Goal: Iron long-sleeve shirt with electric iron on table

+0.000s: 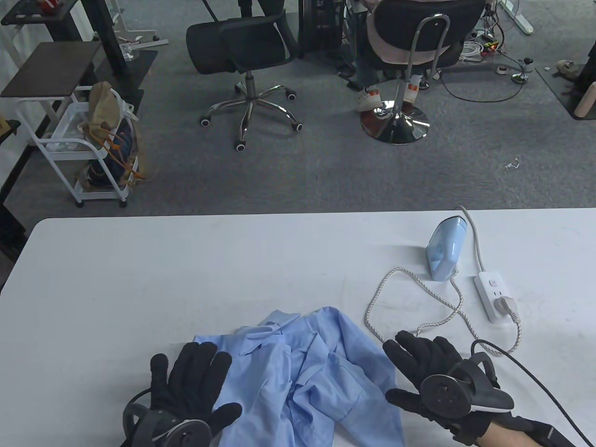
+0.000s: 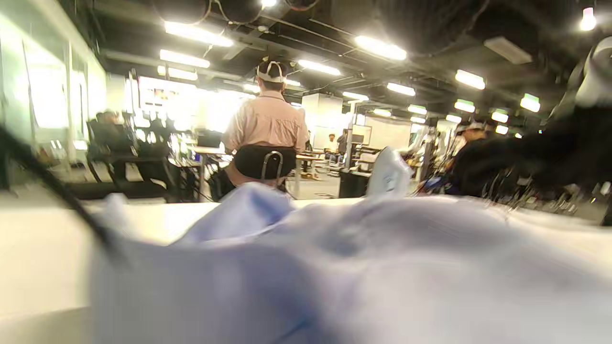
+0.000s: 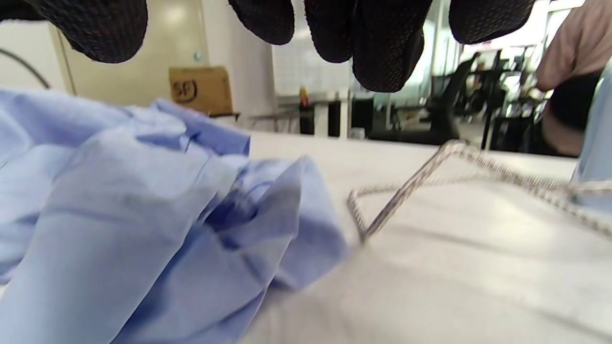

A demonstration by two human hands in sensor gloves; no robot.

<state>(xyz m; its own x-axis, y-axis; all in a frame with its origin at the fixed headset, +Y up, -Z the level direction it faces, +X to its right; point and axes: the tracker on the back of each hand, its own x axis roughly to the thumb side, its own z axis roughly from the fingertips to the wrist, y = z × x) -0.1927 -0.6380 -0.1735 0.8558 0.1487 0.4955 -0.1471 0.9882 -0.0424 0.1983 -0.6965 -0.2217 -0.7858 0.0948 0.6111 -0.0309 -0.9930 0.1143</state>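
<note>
The shirt [image 1: 307, 372], light blue and crumpled, lies at the near edge of the white worktop [image 1: 186, 270], between the two hands. The left hand [image 1: 191, 386] rests at the shirt's left margin with fingers straight and spread; its grip is open and holds nothing, and the fingertips sit on or just beside the cloth edge. The right hand [image 1: 428, 372] lies just beside the shirt's right margin, fingers extended toward the fabric and thumb spread; its grip is likewise open. In the right wrist view the fingertips [image 3: 382, 48] hang above the worktop, apart from the shirt's folded edge [image 3: 191, 215] below and to the left.

The iron [image 1: 446, 249], pale blue, stands upright on its heel at the far right of the worktop, well apart from both hands. Its braided cord [image 1: 400, 298] runs in a loop across the worktop between the iron and the right hand and ends at a plug seated in the white power strip [image 1: 494, 291], which lies to the right of the iron. The cord loop passes near the shirt's right side without touching it.

A black cable [image 1: 535, 377] leads from the right-hand tracker toward the bottom right edge. Beyond the worktop stand two office chairs [image 1: 247, 51] on grey carpet and a white cart [image 1: 79, 139] at left.
</note>
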